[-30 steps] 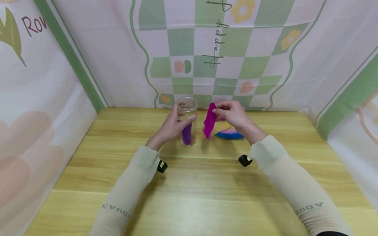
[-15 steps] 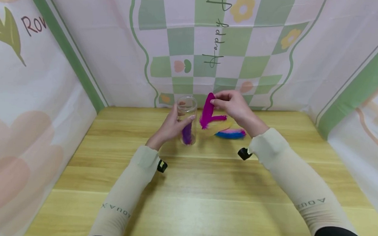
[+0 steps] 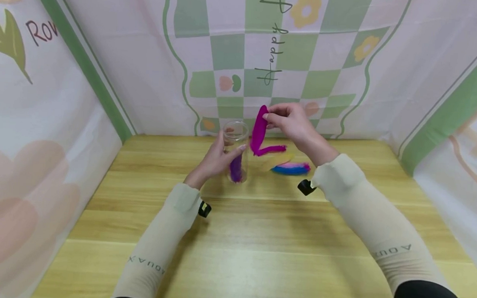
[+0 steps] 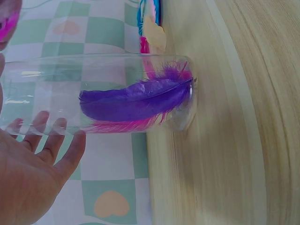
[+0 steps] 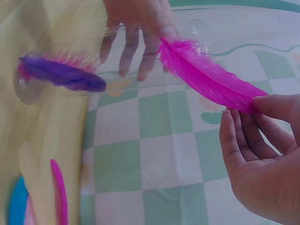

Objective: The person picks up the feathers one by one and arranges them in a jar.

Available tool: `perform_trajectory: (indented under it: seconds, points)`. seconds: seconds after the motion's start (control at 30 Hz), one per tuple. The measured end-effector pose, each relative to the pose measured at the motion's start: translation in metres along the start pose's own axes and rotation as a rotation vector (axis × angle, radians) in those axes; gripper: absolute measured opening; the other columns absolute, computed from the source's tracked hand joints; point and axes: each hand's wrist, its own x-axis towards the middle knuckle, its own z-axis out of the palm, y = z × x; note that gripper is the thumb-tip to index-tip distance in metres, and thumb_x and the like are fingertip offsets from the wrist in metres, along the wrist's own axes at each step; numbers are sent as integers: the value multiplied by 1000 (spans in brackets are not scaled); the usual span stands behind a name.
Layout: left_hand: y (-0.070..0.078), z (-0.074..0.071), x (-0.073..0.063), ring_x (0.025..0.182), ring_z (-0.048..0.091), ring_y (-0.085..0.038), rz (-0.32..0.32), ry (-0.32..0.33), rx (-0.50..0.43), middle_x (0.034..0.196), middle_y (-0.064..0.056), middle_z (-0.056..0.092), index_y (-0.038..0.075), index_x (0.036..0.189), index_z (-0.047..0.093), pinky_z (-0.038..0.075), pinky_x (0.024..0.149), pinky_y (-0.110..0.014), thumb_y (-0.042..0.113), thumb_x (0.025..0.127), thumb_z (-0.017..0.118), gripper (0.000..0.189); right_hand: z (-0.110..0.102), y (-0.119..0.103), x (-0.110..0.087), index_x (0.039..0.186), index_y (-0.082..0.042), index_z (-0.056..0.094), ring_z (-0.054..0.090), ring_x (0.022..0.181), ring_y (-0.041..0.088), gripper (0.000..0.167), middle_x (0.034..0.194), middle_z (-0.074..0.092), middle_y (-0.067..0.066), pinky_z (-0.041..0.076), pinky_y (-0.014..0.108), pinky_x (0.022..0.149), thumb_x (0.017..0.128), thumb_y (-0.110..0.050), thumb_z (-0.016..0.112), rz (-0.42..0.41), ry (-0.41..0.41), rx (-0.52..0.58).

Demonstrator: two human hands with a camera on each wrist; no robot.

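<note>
A tall clear jar (image 3: 237,142) stands upright on the table; my left hand (image 3: 214,160) grips its side, thumb in front and fingers behind. A purple feather (image 4: 133,99) lies inside it, with a bright pink feather (image 4: 124,125) partly hidden behind. My right hand (image 3: 294,125) pinches a magenta feather (image 3: 259,128) near one end, between thumb and fingers. That feather hangs just right of the jar's mouth, its fluffy end downward, apart from the rim in the head view.
Right of the jar lie loose feathers: a magenta one (image 3: 273,149), a yellow one (image 3: 283,158) and a blue one (image 3: 290,170) with pale pink beside it. A patterned cloth wall (image 3: 257,87) rises behind the wooden table (image 3: 234,237).
My right hand has lifted the magenta feather up and slightly left, to about the height of the jar's rim. Another magenta feather on the table has come into sight. The left hand and jar stay put.
</note>
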Motion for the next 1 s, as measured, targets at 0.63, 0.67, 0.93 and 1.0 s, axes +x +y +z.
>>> perform_trajectory:
  seconds: [0.63,0.67,0.93,1.0]
  points:
    - [0,0,1,132,49,-42,8,-7,-29,143,-15,49,8,154,27,50,104,-47,34,100,68,73,9,-25,6,111,1,74,71,87,23,21,100,74,7,56,38,95,97,-15,72,-124,96,122]
    - [0,0,1,133,48,-44,9,-8,-29,143,-16,50,7,154,27,49,104,-48,34,100,68,74,10,-25,6,111,0,74,70,87,23,20,100,74,6,56,38,95,97,-14,73,-128,104,127]
    - [-1,0,1,134,48,-45,5,-8,-34,145,-17,49,9,154,26,49,105,-48,35,100,68,73,13,-30,10,109,0,75,69,88,25,18,99,74,7,56,38,92,96,-11,73,-157,139,150]
    - [-1,0,0,135,47,-45,-1,-7,-31,146,-17,49,9,154,26,49,105,-48,35,100,68,73,14,-30,12,109,2,74,69,86,24,17,99,74,8,58,39,91,96,-10,72,-168,142,157]
